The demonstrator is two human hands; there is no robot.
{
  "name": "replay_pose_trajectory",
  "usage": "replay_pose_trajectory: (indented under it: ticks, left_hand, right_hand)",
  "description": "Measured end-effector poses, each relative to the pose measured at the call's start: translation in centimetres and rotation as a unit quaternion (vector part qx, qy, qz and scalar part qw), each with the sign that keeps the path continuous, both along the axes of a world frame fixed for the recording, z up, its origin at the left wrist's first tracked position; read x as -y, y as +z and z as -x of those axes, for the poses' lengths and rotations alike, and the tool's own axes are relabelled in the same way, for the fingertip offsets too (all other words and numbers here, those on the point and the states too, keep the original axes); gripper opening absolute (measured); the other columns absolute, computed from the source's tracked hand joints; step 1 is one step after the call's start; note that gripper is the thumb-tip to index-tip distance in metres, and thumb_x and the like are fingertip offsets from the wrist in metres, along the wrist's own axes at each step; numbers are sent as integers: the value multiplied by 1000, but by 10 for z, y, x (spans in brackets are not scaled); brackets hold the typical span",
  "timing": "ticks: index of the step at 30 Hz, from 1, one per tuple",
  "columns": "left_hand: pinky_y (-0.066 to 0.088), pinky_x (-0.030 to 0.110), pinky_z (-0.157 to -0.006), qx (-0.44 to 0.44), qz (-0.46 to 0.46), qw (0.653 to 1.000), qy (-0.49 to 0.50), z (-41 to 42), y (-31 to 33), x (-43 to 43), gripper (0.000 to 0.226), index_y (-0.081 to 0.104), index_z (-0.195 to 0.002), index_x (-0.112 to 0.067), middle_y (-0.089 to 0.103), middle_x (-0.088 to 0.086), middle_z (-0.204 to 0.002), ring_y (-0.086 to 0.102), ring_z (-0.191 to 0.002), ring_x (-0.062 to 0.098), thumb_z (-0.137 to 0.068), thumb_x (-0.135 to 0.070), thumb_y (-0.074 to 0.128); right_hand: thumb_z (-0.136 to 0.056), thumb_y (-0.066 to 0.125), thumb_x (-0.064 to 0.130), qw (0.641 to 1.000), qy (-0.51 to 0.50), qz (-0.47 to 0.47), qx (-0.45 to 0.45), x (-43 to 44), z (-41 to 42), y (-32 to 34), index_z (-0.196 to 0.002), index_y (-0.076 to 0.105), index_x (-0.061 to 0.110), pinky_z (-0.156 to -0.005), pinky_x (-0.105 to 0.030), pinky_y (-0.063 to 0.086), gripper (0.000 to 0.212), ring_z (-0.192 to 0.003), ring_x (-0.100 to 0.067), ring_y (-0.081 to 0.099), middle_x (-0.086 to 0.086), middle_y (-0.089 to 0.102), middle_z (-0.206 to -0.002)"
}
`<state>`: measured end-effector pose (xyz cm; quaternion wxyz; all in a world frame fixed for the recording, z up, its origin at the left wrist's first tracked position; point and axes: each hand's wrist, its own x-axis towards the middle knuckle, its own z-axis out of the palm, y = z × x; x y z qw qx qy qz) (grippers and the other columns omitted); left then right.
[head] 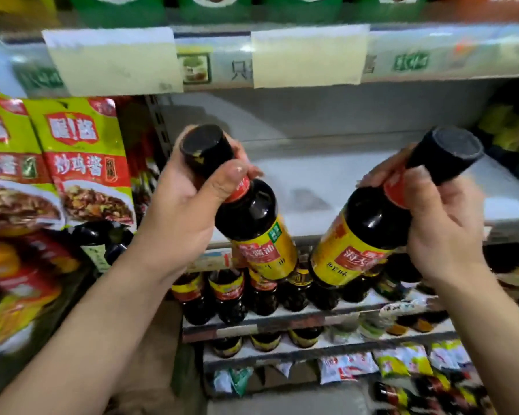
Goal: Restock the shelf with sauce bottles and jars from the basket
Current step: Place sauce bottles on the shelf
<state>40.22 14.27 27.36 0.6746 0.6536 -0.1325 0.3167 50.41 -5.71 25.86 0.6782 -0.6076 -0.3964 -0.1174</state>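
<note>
I looked into a store aisle. A white shelf (pixel 357 181) ran across the middle under a rail of price tags (pixel 306 55). Green sauce packets (pixel 84 163) hung at the left, and a row of dark bottles (pixel 228 295) stood on the level below. My left hand (pixel 189 205) gripped the left sauce bottle (pixel 261 235) at its neck, fingers (pixel 228 178) clamped just under the black cap. My right hand (pixel 441 229) gripped the right sauce bottle (pixel 360 235) the same way. Both bottles were tilted, caps toward me, in the air before the shelf's front edge.

green-and-red sauce packets (pixel 87 163) at left; pale paper tags (pixel 309 55) above; loose sachets (pixel 402 360) lower right.
</note>
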Motion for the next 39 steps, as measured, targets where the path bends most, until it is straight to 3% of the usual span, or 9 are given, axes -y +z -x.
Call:
replay_pose_trajectory:
  ticks: [4,9,14,18,24,27,31,35,39]
  left_hand:
    - [47,30,-88,7,-38,999,29,-13,9,-4,42,47,-92,-18,61,-15,-80,60,-81,6,-68,-44,71]
    - [46,33,-89,8,-81,994,70,-27,15,-16,41,46,-92,-19,60,-16,-81,57,-83,8,-71,-46,69]
    - [46,32,-90,16,-137,984,112,-37,13,-22,18,46,-93,-21,58,-16,-82,57,-85,10,-82,-22,60]
    - [46,29,-87,20,-180,975,129,-43,8,-24,19,44,-94,-23,58,-17,-82,57,-84,8,-84,-11,55]
    - [46,26,-88,10,-199,969,145,-48,4,-24,16,44,-94,-22,58,-16,-83,57,-84,6,-83,-19,56]
    - [46,25,-86,-5,-222,963,156,-55,2,-25,15,45,-93,-21,60,-18,-83,58,-85,7,-83,-24,56]
    - [46,29,-87,-33,-216,963,155,-62,3,-31,15,48,-90,-29,60,-13,-83,59,-88,10,-80,-29,59]
    - [43,6,-78,-71,-229,961,139,-72,10,-39,28,48,-90,-29,64,-29,-82,60,-84,-10,-74,-17,68]
    - [47,15,-87,-114,-247,954,129,-83,14,-52,34,53,-97,-20,64,-14,-93,61,-92,-3,-72,-11,73]
  right_hand:
    - [-80,54,62,999,-11,-34,24,-13,-23,8,-81,59,32,-73,-48,48,31,-76,-21,61,10,65,-77]
    - [-82,55,55,995,-65,-39,58,-35,-45,7,-84,54,28,-67,-57,45,27,-73,-39,58,-17,61,-81]
    - [-82,52,38,993,-83,10,89,-50,-63,-2,-84,58,-1,-69,-52,46,39,-73,-39,59,-20,63,-80]
    - [-81,49,39,987,-97,46,117,-55,-74,-5,-86,61,-8,-70,-35,48,49,-76,-32,61,-12,64,-79]
    - [-80,50,39,981,-102,72,146,-61,-84,-2,-86,62,-7,-67,-17,40,48,-74,-22,55,-18,64,-79]
    - [-79,51,41,984,-83,78,140,-66,-86,1,-84,60,-5,-64,-17,38,47,-71,-18,53,-17,63,-76]
    - [-68,68,48,988,-47,102,105,-72,-93,8,-76,58,12,-64,-15,44,39,-66,3,57,16,60,-69]
    - [-57,74,56,987,-10,147,69,-78,-100,13,-78,60,14,-70,-28,53,49,-69,0,63,16,64,-69]
    - [-61,83,35,990,49,126,48,-86,-110,18,-78,55,27,-70,-16,50,34,-70,3,63,16,63,-71]
